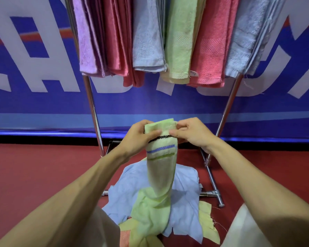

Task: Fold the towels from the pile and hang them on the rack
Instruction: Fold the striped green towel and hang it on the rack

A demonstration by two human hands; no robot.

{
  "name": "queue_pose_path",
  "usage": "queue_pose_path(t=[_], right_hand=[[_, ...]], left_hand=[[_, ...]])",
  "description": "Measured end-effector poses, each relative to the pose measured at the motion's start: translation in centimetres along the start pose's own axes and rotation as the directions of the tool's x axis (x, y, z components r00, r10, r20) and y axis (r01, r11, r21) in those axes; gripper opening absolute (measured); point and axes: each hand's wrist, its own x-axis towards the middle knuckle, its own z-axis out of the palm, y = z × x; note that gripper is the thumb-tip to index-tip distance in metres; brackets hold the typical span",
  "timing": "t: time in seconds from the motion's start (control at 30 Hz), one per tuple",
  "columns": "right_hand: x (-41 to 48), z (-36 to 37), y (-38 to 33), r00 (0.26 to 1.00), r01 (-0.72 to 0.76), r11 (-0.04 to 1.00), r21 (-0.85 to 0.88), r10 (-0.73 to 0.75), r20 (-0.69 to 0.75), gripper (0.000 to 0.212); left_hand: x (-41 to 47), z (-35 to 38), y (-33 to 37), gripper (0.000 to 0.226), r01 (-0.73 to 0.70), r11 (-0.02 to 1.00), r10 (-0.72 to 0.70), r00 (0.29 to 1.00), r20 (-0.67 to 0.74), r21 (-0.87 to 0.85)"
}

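- I saw the left hand (138, 138) and right hand (192, 133) close together, both pinching the top edge of a pale green striped towel (161, 168)
- The towel hung down onto the pile (184, 189) of blue and yellow cloths on the red floor (34, 175)
- Ahead, the rack (91, 104) carried folded towels (209, 50) side by side, in front of a blue banner (150, 106)
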Motion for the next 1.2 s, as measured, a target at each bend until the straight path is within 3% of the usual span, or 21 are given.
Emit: queue_pose_path(t=[0.17, 0.23, 0.33, 0.47, 0.63, 0.77, 0.83, 1.03, 1.17, 1.2], right_hand=[[-0.6, 0.9, -1.4, 0.987, 0.074, 0.994, 0.083, -0.061, -0.147, 0.021], [-0.8, 1.1, -1.8, 0.982, 0.087, 0.990, 0.107, -0.067, -0.178, 0.023], [-0.9, 0.7, -3.6, 0.964, 0.154, 0.983, 0.099, -0.128, -0.234, 0.026], [-0.7, -1.3, -8.0, 0.938, 0.245, 0.960, 0.134, -0.200, -0.284, 0.010], [-2.0, -3.9, -12.8, 0.969, 0.247, 0.950, 0.192, -0.238, -0.071, 0.017], [-2.9, -4.3, -15.7, 0.955, 0.292, 0.945, 0.146, -0.279, -0.100, 0.018], [-3.1, -4.7, -17.5, 0.936, 0.342, 0.922, 0.184, -0.316, -0.156, 0.004], [-3.4, -5.5, -22.6, 0.874, 0.454, 0.867, 0.205, -0.389, -0.291, 0.006], [-4.1, -5.5, -23.1, 0.882, 0.443, 0.853, 0.277, -0.360, -0.303, 0.006], [-4.1, -5.6, -23.0, 0.888, 0.432, 0.859, 0.274, -0.353, -0.296, 0.006]], left_hand=[[-0.8, 0.4, 0.6, 0.019, 0.065, 0.981, -0.060, 0.998, 0.034, -0.183], [-1.4, 0.6, 1.6, 0.012, 0.002, 0.980, -0.006, 1.000, -0.021, -0.197], [-1.3, 0.7, 4.5, 0.017, -0.162, 0.973, 0.139, 0.980, -0.141, -0.164], [-0.5, -0.4, 10.1, 0.019, -0.307, 0.950, 0.300, 0.948, -0.109, -0.051], [-0.2, -3.1, 16.7, 0.015, -0.390, 0.892, 0.442, 0.860, -0.255, 0.229], [-1.4, -4.9, 21.3, 0.010, -0.407, 0.845, 0.500, 0.831, -0.243, 0.346], [-2.1, -5.6, 23.4, 0.012, -0.421, 0.847, 0.509, 0.820, -0.263, 0.325], [-3.7, -6.4, 27.8, 0.014, -0.497, 0.861, 0.499, 0.788, -0.360, 0.106], [-4.5, -5.7, 27.8, 0.016, -0.529, 0.815, 0.578, 0.718, -0.387, 0.237], [-4.4, -5.8, 28.0, 0.017, -0.515, 0.823, 0.568, 0.730, -0.380, 0.242]])
